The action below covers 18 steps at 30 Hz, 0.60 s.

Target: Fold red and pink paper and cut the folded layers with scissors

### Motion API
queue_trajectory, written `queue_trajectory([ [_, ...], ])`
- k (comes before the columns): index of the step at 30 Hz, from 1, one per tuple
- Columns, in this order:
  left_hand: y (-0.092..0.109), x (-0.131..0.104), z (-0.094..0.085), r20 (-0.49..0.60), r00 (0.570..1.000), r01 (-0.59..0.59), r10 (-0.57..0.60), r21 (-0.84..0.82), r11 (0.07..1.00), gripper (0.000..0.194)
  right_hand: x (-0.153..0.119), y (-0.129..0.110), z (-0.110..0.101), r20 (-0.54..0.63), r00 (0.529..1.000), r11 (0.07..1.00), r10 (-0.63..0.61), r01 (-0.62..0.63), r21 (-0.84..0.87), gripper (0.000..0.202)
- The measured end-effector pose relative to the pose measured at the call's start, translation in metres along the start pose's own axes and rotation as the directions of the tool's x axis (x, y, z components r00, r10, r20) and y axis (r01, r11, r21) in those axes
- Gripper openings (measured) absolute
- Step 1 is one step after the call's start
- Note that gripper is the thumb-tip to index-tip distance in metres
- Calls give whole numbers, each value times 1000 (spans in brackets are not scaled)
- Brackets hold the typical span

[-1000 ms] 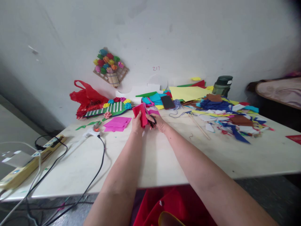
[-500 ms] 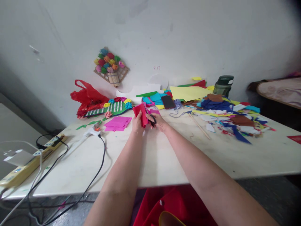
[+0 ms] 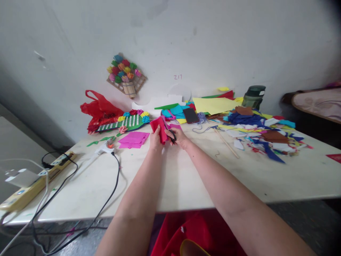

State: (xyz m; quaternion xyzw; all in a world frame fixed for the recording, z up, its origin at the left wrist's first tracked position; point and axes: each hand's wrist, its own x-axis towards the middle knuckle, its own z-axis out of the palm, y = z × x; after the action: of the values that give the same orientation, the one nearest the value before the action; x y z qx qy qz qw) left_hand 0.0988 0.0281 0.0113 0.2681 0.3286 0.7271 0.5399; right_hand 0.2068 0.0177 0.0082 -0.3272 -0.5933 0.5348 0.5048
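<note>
My left hand (image 3: 155, 140) grips a folded red felt piece (image 3: 158, 127), held upright above the white table (image 3: 186, 177). My right hand (image 3: 180, 138) holds black-handled scissors (image 3: 172, 136), their blades running up along the right edge of the red piece. Both hands meet at the middle of the table, a little beyond its centre. The blade tips are partly hidden against the felt.
Pink sheets (image 3: 133, 138) lie left of my hands, with a green craft board (image 3: 125, 123) and a red plastic bag (image 3: 99, 110) behind. A phone (image 3: 190, 115), yellow paper (image 3: 213, 104), a dark jar (image 3: 252, 96) and several scraps (image 3: 261, 131) spread right. A power strip (image 3: 29, 185) and cables (image 3: 106, 199) lie left.
</note>
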Motion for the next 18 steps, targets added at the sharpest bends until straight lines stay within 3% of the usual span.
queue_trajectory([
  [11,-2,3,-5,79,997,20,-20,5,1000,19,-7,-7,-4,84,996,998,27,-31,53,40],
  [18,-4,3,-5,129,991,30,-35,45,999,23,-6,-6,-6,57,998,999,21,-24,43,39],
])
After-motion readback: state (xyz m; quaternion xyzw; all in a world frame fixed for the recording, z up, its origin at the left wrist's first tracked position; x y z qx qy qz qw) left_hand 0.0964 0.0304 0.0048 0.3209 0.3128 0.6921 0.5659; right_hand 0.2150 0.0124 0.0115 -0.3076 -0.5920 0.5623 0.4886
